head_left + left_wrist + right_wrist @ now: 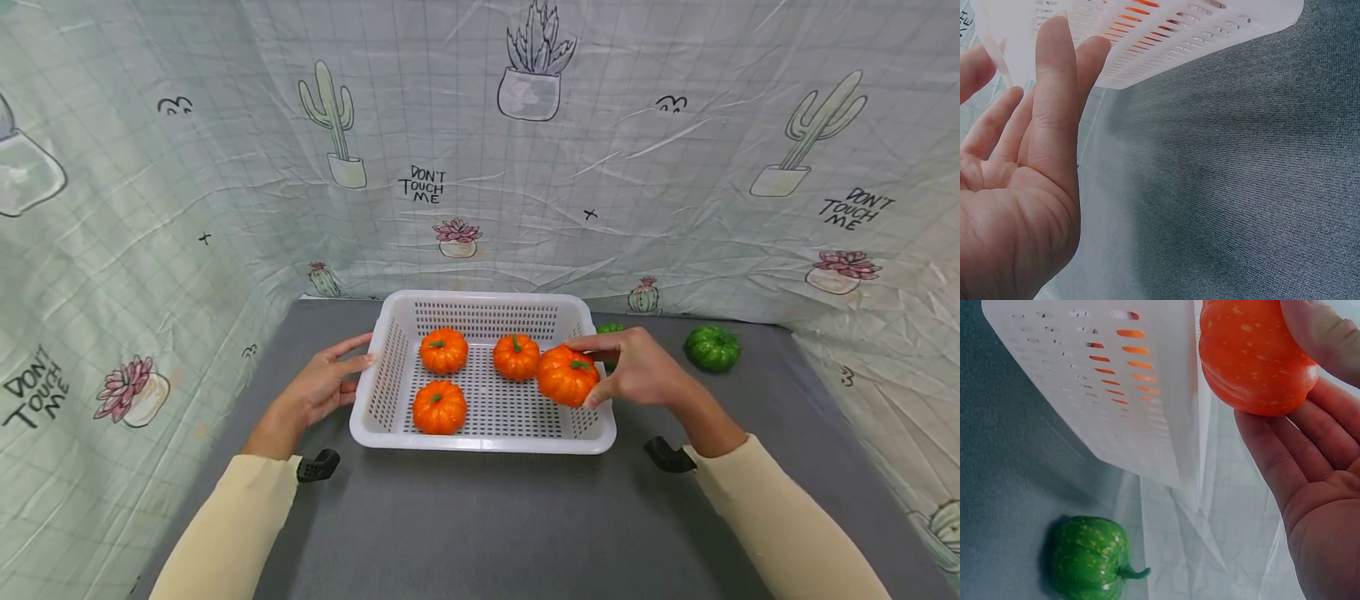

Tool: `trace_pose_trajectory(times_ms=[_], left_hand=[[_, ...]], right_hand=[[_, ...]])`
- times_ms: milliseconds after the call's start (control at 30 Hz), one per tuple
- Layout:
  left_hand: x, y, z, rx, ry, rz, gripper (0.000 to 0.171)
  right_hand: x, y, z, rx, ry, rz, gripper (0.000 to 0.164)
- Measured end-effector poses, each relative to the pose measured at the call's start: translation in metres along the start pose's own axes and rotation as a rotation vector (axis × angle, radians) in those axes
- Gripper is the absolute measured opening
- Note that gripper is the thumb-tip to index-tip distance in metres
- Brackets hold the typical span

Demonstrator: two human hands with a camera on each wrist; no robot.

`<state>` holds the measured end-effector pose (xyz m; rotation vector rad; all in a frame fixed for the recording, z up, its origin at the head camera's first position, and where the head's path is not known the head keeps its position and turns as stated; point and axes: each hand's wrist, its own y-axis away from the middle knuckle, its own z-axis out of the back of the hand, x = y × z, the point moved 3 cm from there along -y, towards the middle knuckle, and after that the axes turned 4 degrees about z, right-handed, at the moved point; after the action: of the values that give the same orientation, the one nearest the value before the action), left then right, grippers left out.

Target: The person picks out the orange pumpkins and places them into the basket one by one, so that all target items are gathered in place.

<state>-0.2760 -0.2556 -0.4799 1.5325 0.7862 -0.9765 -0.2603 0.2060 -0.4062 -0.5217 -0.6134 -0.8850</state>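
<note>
My right hand (637, 367) grips a small orange pumpkin (568, 377) between thumb and fingers, over the right end of a white plastic basket (480, 445). In the right wrist view, the pumpkin (1254, 359) shows yellow flecks and sits above the basket's rim. My left hand (322, 383) touches the basket's left end with fingers and thumb fairly straight. The left wrist view shows the thumb overlapping the slotted wall (1191, 37). Inside the basket lie three other orange pumpkins: one at back left (443, 350), one at front left (438, 407) and one right of centre (516, 357).
A green pumpkin (712, 348) lies on the grey table (465, 525) at the right. Another green pumpkin (610, 328) is partly hidden behind my right hand. A fabric sheet (480, 150) with cactus drawings surrounds the table's back and sides.
</note>
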Motion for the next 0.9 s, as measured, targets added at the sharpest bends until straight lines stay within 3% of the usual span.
trace_pose_trajectory(times_ms=[500,900], left_hand=[[0.000,0.000,0.001,0.001,-0.002,-0.002,0.077],[0.001,-0.001,0.001,-0.002,-0.011,-0.004,0.075]], right_hand=[[0.001,-0.010,-0.011,0.038,-0.034,0.013,0.076],[0.001,-0.019,-0.020,0.064,0.001,0.008,0.077]])
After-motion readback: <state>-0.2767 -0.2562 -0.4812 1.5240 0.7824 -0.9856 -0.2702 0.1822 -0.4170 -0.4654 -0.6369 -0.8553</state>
